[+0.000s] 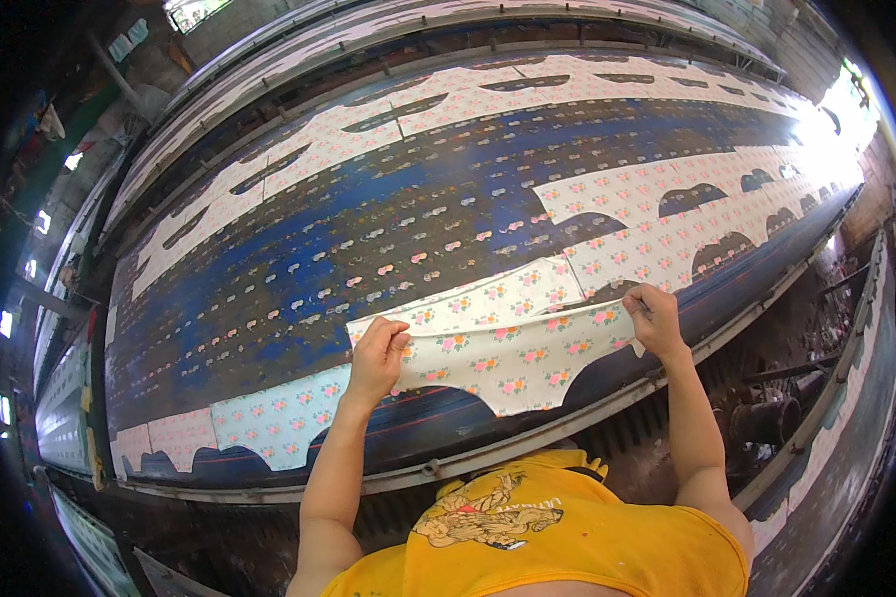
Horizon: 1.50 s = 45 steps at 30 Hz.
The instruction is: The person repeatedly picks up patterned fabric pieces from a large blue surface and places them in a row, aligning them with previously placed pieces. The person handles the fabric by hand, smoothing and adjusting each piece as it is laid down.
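A cream fabric panel (513, 370) printed with pink and orange flowers is stretched between my two hands, over the table's near edge. Its upper edge runs nearly straight; the lower edge curves in at both sides to a wide tab. My left hand (378, 353) pinches the upper left corner, and the fingers of my right hand (652, 318) are closed on the upper right corner. Just behind it, another cream flowered panel (488, 295) lies on the table, partly covered. Light blue flowered panels (281, 416) lie flat left of my left hand.
The long printing table (388, 234) has a dark, blue-stained top with rows of colour marks. Pink flowered panels (184, 438) lie at its near left, pale ones (647, 204) on the right, and a row of cut panels (438, 109) along the far side. A metal rail (508, 448) edges the front.
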Motion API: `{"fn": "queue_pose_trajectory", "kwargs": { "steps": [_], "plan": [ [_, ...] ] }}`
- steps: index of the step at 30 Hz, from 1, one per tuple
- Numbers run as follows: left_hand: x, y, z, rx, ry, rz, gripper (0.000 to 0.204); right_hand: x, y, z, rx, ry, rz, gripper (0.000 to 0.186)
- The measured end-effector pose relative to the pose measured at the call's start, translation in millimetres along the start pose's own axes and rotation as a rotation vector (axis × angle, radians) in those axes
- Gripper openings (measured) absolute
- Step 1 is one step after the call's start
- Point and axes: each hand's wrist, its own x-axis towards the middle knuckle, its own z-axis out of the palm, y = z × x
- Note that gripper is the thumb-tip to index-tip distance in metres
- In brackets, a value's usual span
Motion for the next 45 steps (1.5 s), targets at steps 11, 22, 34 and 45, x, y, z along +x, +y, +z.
{"fn": "queue_pose_trajectory", "kwargs": {
  "steps": [11, 22, 34, 45],
  "plan": [
    [42.3, 64.9, 107.9, 0.024, 0.001, 0.124, 0.014, -3.2, 92.4, -86.1, -0.026, 0.049, -0.059, 0.007],
    [100.9, 173.9, 275.4, -0.081, -0.015, -0.052, 0.013, 27.0, 254.4, -236.8, 0.007, -0.078, -0.09, 0.008],
    [145.7, 79.7, 409.7, 0.416, -0.143, -0.119, 0.017, 85.7, 438.6, -174.5, -0.141, -0.249, -0.075, 0.029],
    [188.1, 39.1, 413.3, 0.619, -0.187, -0.17, 0.02, 116.8, 479.8, -132.2, -0.207, -0.26, -0.099, 0.037]
  ]
}}
